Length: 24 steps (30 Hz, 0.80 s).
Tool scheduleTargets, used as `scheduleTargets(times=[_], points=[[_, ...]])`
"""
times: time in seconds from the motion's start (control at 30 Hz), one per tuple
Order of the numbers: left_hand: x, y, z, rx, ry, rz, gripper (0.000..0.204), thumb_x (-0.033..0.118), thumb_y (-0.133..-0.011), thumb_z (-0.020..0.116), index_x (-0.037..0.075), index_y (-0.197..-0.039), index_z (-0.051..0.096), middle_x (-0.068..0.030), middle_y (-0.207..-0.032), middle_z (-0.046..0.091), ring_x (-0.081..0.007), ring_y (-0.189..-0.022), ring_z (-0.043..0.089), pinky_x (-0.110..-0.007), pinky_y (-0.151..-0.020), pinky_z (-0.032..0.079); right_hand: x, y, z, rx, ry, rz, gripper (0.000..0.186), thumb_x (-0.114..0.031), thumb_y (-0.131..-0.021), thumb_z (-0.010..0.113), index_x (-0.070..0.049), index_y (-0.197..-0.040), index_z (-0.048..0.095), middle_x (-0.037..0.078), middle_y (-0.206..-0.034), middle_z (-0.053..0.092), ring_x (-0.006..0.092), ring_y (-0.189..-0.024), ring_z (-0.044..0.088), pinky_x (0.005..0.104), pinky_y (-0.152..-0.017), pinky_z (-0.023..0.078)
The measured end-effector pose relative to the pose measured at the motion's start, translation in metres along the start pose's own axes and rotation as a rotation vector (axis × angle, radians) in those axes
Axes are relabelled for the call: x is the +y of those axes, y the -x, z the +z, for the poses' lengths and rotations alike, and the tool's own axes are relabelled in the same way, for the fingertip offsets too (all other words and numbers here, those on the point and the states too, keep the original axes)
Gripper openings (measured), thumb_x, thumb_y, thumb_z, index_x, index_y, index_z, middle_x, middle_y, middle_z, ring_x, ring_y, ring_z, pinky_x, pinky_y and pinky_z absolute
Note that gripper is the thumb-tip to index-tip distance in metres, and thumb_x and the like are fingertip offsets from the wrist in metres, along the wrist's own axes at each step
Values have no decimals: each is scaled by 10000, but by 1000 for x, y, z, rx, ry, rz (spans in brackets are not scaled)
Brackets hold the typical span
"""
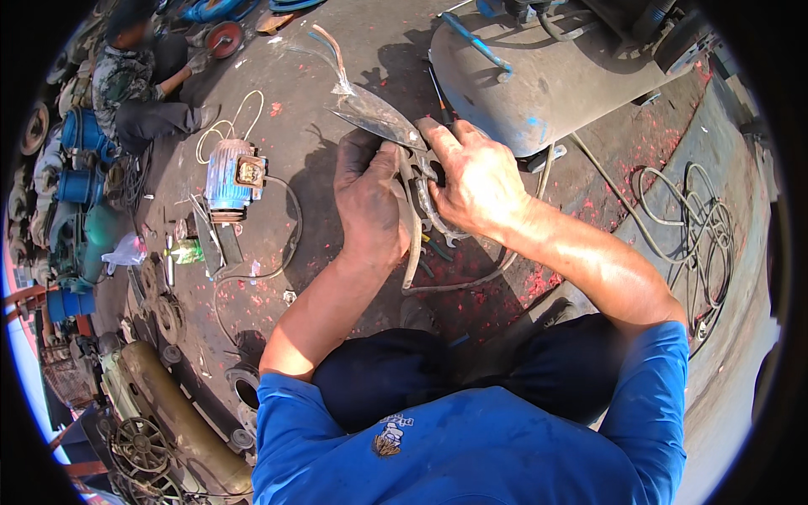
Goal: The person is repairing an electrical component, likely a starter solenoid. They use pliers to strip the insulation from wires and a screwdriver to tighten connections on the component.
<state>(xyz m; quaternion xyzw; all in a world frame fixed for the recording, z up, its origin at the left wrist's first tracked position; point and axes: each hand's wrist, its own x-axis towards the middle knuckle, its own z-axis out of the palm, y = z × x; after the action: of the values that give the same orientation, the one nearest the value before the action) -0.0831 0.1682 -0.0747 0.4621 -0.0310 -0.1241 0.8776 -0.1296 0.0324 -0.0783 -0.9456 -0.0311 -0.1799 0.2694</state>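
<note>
In front of me both hands meet at a dark, curved, blade-like metal piece [376,116]. A copper-coloured strip [331,52] sticks up from its far end. My left hand [370,198] is closed at its near end and around a grey cable [412,248], which hangs down beside the palm. My right hand [484,177] is bent around a silvery metal tool [433,206] with curved handles, partly hidden by the fingers; its exact kind cannot be made out. The right fingertips rest close to the metal piece. Below the hands, green-handled pliers [433,249] lie on the ground.
A large grey tank [522,93] lies ahead right, a blue bar [475,42] on it. A blue electric motor [229,178] stands left. Coiled cable [703,227] covers ground at right. Machine parts [80,156] line the left, where another person [139,88] sits. A brown cylinder [181,412] lies lower left.
</note>
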Motion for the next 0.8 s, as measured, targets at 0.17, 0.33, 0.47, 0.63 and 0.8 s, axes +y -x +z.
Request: scheduleTargets(times=[0.17, 0.33, 0.47, 0.63, 0.8], points=[[2, -10, -11, -91, -554, 35, 256, 94, -1002, 502, -46, -1199, 585, -56, -914, 625, -127, -762, 580, -279, -685, 485, 24, -4, -18, -101, 30, -27, 487, -111, -746, 701, -40, -1208, 563, 211, -912, 634, 398, -857, 672, 480, -750, 557], [29, -10, -29, -228, -701, -156, 329, 170, -971, 547, -73, -1178, 625, -28, -661, 541, -56, -518, 428, -225, -458, 327, 51, -15, -57, -679, -662, 266, 429, -116, -747, 719, 6, -1156, 680, 104, -812, 697, 178, -776, 668, 321, -736, 529], [38, -8, -35, -395, -508, -218, 330, 160, -970, 527, -82, -1173, 621, -31, -648, 525, -68, -486, 409, -224, -452, 336, 56, -8, -68, -761, -844, 335, 453, -36, -742, 663, -39, -1195, 679, -43, -743, 553, 57, -699, 506, 246, -627, 432], [17, -2, -31, -360, -280, -133, 226, 149, -990, 545, -9, -1146, 504, -117, -783, 609, -135, -526, 533, -254, -463, 439, 41, -3, -48, -529, -728, 221, 431, -49, -761, 620, -15, -1188, 669, 140, -817, 713, 216, -743, 663, 352, -668, 509], [4, 4, -7, -335, -170, -108, 246, 142, -998, 570, 14, -1178, 461, -157, -901, 630, -188, -671, 644, -285, -520, 543, 12, 17, -30, -48, -208, 97, 406, -116, -781, 713, -23, -1161, 603, 235, -927, 665, 416, -901, 669, 484, -792, 541]])
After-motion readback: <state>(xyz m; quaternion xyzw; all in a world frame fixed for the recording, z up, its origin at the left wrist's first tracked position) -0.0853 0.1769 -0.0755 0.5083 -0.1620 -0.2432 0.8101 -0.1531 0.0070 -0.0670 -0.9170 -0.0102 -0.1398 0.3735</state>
